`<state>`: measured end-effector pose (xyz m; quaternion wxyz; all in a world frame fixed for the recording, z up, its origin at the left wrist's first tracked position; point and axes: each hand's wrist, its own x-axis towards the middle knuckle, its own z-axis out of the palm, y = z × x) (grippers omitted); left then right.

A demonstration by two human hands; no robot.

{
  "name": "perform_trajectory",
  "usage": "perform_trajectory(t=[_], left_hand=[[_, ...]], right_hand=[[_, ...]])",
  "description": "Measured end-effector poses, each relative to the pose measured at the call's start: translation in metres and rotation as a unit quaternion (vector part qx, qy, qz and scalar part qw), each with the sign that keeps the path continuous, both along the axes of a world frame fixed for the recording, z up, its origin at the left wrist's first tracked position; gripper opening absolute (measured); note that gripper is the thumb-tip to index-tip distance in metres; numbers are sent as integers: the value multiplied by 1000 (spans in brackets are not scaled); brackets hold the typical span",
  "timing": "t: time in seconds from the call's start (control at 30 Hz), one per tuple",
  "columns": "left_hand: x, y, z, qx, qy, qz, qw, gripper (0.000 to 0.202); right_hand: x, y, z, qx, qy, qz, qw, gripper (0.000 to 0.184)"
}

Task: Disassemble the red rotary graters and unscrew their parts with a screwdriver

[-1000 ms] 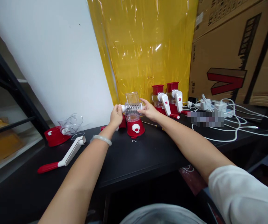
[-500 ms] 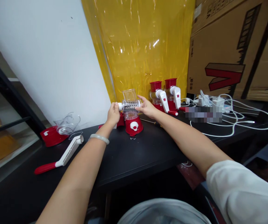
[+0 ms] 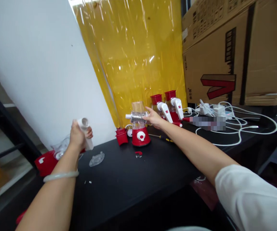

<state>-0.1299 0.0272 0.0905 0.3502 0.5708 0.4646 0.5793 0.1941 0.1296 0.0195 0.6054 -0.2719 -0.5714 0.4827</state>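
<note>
A rotary grater (image 3: 140, 130) with a red base, a clear hopper and a metal drum stands at the back of the black table (image 3: 133, 179). My right hand (image 3: 153, 117) rests against the drum's right end, fingers curled on it. My left hand (image 3: 78, 135) is raised at the left, closed round the white crank handle (image 3: 85, 132), whose round socket end points up. A pale bangle sits on that wrist.
Two assembled red and white graters (image 3: 168, 106) stand right of the first. A red base with a clear part (image 3: 49, 158) lies far left. A clear disc (image 3: 96, 159), a small red cup (image 3: 121, 136), white chargers and cables (image 3: 227, 120), cardboard boxes and yellow film lie around.
My left hand left the drum's left end, swung left and picked the white and red crank handle up off the table. My right hand stayed on the grater. The camera turned left.
</note>
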Motion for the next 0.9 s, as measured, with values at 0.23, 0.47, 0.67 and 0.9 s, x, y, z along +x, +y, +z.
perform_trajectory(t=[0.23, 0.47, 0.67, 0.9], left_hand=[[26, -8, 2, 92, -100, -16, 991, 57], [45, -10, -17, 22, -199, -42, 979, 56], [87, -7, -50, -159, -88, -47, 982, 14], [91, 3, -83, -192, -52, 23, 980, 23]], right_hand=[[-1, -8, -6, 51, -47, 18, 997, 108], [-1, -4, -12, 93, -92, 21, 991, 110], [-1, -13, -10, 102, -89, 23, 991, 110], [3, -14, -9, 94, -92, -6, 991, 113]])
